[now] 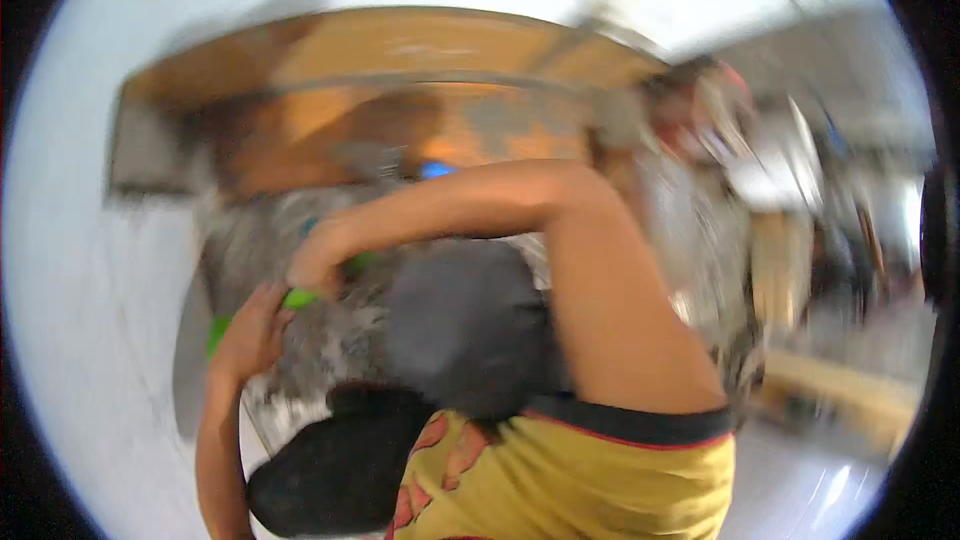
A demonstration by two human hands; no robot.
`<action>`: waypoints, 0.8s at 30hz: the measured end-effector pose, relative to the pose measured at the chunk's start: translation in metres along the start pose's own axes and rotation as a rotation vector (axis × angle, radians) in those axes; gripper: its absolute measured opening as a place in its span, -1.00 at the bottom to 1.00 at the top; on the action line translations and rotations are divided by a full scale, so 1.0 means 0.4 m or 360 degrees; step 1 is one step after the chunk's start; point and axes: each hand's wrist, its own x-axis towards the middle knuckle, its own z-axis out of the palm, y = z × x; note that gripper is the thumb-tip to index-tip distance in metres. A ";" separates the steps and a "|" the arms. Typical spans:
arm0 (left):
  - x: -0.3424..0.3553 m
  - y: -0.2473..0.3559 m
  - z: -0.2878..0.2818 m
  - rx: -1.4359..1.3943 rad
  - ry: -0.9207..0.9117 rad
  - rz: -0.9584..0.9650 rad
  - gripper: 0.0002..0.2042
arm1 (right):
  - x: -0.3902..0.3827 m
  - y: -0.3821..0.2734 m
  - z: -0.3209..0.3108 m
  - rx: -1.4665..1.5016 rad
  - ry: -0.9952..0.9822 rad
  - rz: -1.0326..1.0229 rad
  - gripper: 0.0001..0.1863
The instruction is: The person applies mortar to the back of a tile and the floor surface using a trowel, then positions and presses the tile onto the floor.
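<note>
No legible lettering anywhere.

We list: panel (430,48), 12 o'clock; plank (850,392), 4 o'clock; our right hand (322,255), 9 o'clock; left hand (255,335), 8 o'clock; strip (301,297) between.

1. Narrow bright green strip (300,297), left of centre: one flat colour, blurred.
2. Yellow cloth garment (600,485), bottom centre: red-orange figures at its left, black band above with thin red edging.
3. Rounded dark grey shape (460,320), centre: plain.
4. Black, soft-looking shape (330,470), lower left: plain.
5. Long orange-brown panel (430,45), upper centre.
6. Rough surface (320,350), left of centre: mottled grey-brown.
</note>
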 end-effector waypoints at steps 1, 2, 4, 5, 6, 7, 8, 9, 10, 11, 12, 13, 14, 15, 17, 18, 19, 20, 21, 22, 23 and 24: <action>0.044 0.043 0.001 0.0022 -0.0141 0.0235 -0.60 | -0.041 0.013 0.035 0.0050 0.0047 0.0138 -0.67; 0.084 0.087 -0.003 0.0153 0.0077 0.0225 -0.64 | -0.119 0.045 0.086 0.0176 0.0178 0.0240 -0.67; 0.117 0.179 0.004 0.0292 0.0246 0.0308 -0.67 | -0.241 0.037 0.210 0.0265 0.0643 0.0675 -0.62; 0.122 0.227 0.024 0.0060 0.0347 0.0466 -0.72 | -0.317 0.013 0.300 0.0487 0.0959 0.0725 -0.61; 0.124 0.266 0.039 -0.0223 0.0418 0.0606 -0.76 | -0.390 -0.039 0.406 0.0689 0.1235 0.0865 -0.59; 0.133 0.298 0.059 -0.0205 0.0344 0.0702 -0.76 | -0.434 -0.112 0.510 0.0777 0.1595 0.1096 -0.59; 0.149 0.320 0.089 -0.0242 0.0356 0.0750 -0.80 | -0.478 -0.187 0.606 0.1014 0.1814 0.1287 -0.57; 0.170 0.339 0.127 -0.0306 0.0404 0.0830 -0.84 | -0.528 -0.267 0.703 0.0973 0.2059 0.1572 -0.53; 0.210 0.345 0.165 -0.0355 0.0405 0.1113 -0.82 | -0.556 -0.358 0.786 0.0882 0.2261 0.1843 -0.52; 0.236 0.340 0.203 -0.0645 0.0195 0.0885 -0.78 | -0.564 -0.451 0.865 0.1090 0.2354 0.2173 -0.54; 0.253 0.325 0.242 -0.0896 0.0062 0.0894 -0.74 | -0.546 -0.542 0.938 0.1125 0.2595 0.2447 -0.55; 0.267 0.301 0.257 -0.1031 -0.0076 0.0786 -0.70 | -0.518 -0.621 0.993 0.1377 0.2846 0.2723 -0.57; 0.282 0.283 0.279 -0.1030 -0.0108 0.0758 -0.70 | -0.496 -0.681 1.055 0.1478 0.3193 0.2904 -0.59; 0.288 0.262 0.280 -0.1019 -0.0179 0.0920 -0.66 | -0.469 -0.739 1.113 0.1657 0.3340 0.3185 -0.57; 0.303 0.250 0.281 -0.1026 -0.0251 0.1114 -0.62 | -0.455 -0.830 1.257 0.1442 0.3256 0.3914 -0.56; 0.309 0.259 0.268 -0.0912 -0.0367 0.1134 -0.58 | -0.460 -0.854 1.336 0.1031 0.3001 0.4306 -0.57; 0.310 0.271 0.255 -0.0713 -0.0446 0.1044 -0.55 | -0.475 -0.884 1.424 0.1708 0.3525 0.4155 -0.60; 0.303 0.294 0.260 -0.0794 -0.0466 0.1196 -0.55 | -0.478 -0.935 1.518 0.1392 0.2781 0.4572 -0.59; 0.298 0.316 0.263 -0.0734 -0.0440 0.1199 -0.56 | -0.477 -0.977 1.612 0.1469 0.2672 0.4675 -0.59; 0.276 0.331 0.271 -0.0682 -0.0401 0.1190 -0.57 | -0.486 -1.005 1.705 0.1411 0.2581 0.4846 -0.59; 0.261 0.346 0.286 -0.0623 -0.0363 0.1157 -0.58 | -0.471 -1.040 1.792 0.1194 0.2699 0.4851 -0.59; 0.241 0.349 0.287 -0.0539 -0.0327 0.1106 -0.59 | -0.466 -1.071 1.878 0.1202 0.2794 0.4740 -0.60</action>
